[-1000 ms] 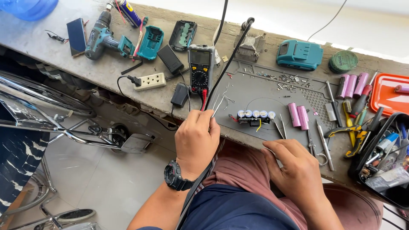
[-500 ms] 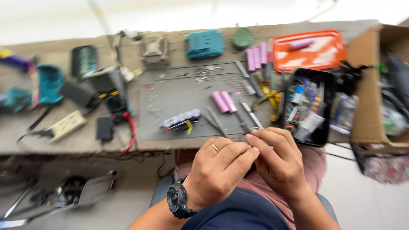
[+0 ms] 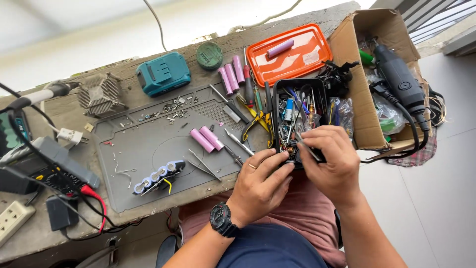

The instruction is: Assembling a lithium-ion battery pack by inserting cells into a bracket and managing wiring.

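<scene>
My left hand (image 3: 263,183), with a ring and a black wristwatch, reaches its fingertips into the near end of a black tray (image 3: 275,106) crammed with small tools and parts. What those fingertips grip is hidden. My right hand (image 3: 333,160) is beside it over the same end of the tray, pinching a thin metal tool (image 3: 306,145) between thumb and fingers. Both hands are close together, almost touching, at the bench's front edge.
A grey work mat (image 3: 148,144) carries a row of blue-capped cells (image 3: 156,176), two pink cells (image 3: 208,139), tweezers (image 3: 203,166) and screws. Behind are an orange tray (image 3: 302,62), a teal battery pack (image 3: 163,73) and a heat sink (image 3: 101,94). A cardboard box (image 3: 367,99) holds a black rotary tool (image 3: 396,74).
The view has swung right, away from the meter and drill. Both hands have moved from the mat's front edge to the black tray, and the right hand now pinches a thin tool.
</scene>
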